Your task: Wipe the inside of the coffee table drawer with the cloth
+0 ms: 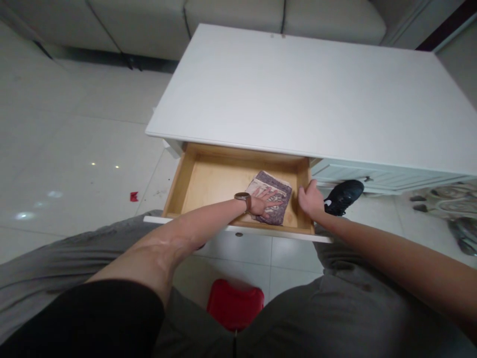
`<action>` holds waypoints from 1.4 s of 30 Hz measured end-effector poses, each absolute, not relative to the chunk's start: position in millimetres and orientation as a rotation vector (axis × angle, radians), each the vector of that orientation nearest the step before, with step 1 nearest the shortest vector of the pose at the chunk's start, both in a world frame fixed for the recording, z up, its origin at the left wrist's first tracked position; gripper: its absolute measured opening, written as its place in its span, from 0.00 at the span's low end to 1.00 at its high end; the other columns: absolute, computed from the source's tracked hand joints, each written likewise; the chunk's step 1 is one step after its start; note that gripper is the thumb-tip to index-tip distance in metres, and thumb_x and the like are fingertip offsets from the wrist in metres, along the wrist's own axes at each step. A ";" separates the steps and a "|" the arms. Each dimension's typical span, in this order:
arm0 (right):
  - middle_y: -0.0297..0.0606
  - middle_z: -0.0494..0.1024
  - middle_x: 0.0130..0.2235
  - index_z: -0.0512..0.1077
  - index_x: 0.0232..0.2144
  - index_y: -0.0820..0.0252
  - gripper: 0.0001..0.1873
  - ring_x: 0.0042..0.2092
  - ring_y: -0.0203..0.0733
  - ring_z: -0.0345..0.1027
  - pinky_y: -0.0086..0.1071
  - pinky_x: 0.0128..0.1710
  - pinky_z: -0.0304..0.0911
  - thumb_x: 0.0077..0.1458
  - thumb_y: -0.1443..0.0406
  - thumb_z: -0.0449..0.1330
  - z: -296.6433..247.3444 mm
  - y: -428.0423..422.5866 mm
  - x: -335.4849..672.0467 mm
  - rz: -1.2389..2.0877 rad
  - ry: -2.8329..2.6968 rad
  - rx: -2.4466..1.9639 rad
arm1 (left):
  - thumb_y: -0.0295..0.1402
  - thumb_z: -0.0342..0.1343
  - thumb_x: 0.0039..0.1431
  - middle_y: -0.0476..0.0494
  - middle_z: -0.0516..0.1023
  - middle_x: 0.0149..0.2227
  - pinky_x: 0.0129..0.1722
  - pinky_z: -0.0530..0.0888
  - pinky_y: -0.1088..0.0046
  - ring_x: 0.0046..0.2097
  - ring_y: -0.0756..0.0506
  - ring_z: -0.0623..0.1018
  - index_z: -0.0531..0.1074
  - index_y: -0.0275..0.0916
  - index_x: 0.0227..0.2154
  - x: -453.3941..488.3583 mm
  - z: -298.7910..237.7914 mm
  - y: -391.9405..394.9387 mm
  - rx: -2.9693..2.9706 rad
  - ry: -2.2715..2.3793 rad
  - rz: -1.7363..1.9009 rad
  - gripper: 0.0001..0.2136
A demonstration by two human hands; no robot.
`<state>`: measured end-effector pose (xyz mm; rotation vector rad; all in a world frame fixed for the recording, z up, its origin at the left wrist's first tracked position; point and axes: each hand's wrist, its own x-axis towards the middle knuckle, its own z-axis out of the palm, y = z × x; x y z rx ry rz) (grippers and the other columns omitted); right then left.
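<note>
My left hand lies flat with its fingers spread on a folded cloth. The cloth is purple-grey with a pale patterned part, and it rests toward the right end of a pulled-out wooden drawer. At the drawer's right side wall, my right hand is closed over the top edge, its thumb side toward the inside. Most of the right fingers are hidden behind the wall. The drawer belongs to a white table.
A grey sofa stands behind the table. A red seat shows between my legs. My black shoe is right of the drawer, near a closed cabinet front. A red scrap lies on the tiled floor at left.
</note>
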<state>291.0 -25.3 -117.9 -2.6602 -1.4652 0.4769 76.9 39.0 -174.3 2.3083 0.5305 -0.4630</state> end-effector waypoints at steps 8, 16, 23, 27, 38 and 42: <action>0.56 0.77 0.45 0.61 0.55 0.66 0.23 0.42 0.56 0.72 0.44 0.43 0.64 0.66 0.56 0.44 -121.0 -25.1 293.1 0.484 -1.464 -2.650 | 0.44 0.57 0.57 0.44 0.32 0.77 0.67 0.41 0.36 0.75 0.30 0.33 0.45 0.55 0.73 -45.3 -157.4 65.8 2.268 0.766 -0.614 0.43; 0.57 0.77 0.45 0.61 0.56 0.67 0.24 0.42 0.58 0.73 0.46 0.44 0.64 0.65 0.56 0.44 -121.4 -25.3 293.7 0.484 -1.461 -2.664 | 0.46 0.56 0.57 0.40 0.34 0.77 0.67 0.45 0.36 0.74 0.27 0.35 0.45 0.53 0.74 -136.5 -146.7 68.0 2.218 1.012 -0.773 0.43; 0.56 0.77 0.44 0.61 0.56 0.67 0.23 0.41 0.56 0.73 0.45 0.43 0.65 0.66 0.57 0.43 -123.7 -24.9 293.1 0.455 -1.475 -2.682 | 0.43 0.53 0.56 0.36 0.39 0.76 0.66 0.46 0.35 0.74 0.26 0.41 0.45 0.49 0.74 -133.6 -156.6 91.7 2.234 1.109 -0.702 0.43; 0.56 0.77 0.42 0.61 0.55 0.68 0.22 0.41 0.56 0.74 0.44 0.43 0.65 0.67 0.58 0.43 -124.3 -24.4 294.1 0.442 -1.501 -2.678 | 0.43 0.53 0.55 0.36 0.36 0.76 0.66 0.47 0.34 0.74 0.25 0.39 0.45 0.48 0.74 -119.8 -156.9 120.0 2.220 1.202 -0.691 0.44; 0.55 0.77 0.42 0.61 0.55 0.66 0.22 0.39 0.55 0.73 0.43 0.42 0.65 0.66 0.58 0.45 -122.2 -16.5 294.6 0.476 -1.481 -2.705 | 0.44 0.53 0.53 0.49 0.47 0.76 0.70 0.47 0.44 0.74 0.30 0.43 0.48 0.53 0.73 -103.7 -162.9 179.2 2.251 1.292 -0.507 0.44; 0.53 0.76 0.41 0.61 0.55 0.66 0.22 0.38 0.55 0.72 0.43 0.41 0.64 0.65 0.58 0.45 -124.1 -13.1 297.2 0.456 -1.488 -2.703 | 0.44 0.53 0.54 0.46 0.49 0.75 0.70 0.47 0.43 0.74 0.30 0.42 0.47 0.51 0.74 -102.6 -161.8 172.9 2.266 1.296 -0.500 0.43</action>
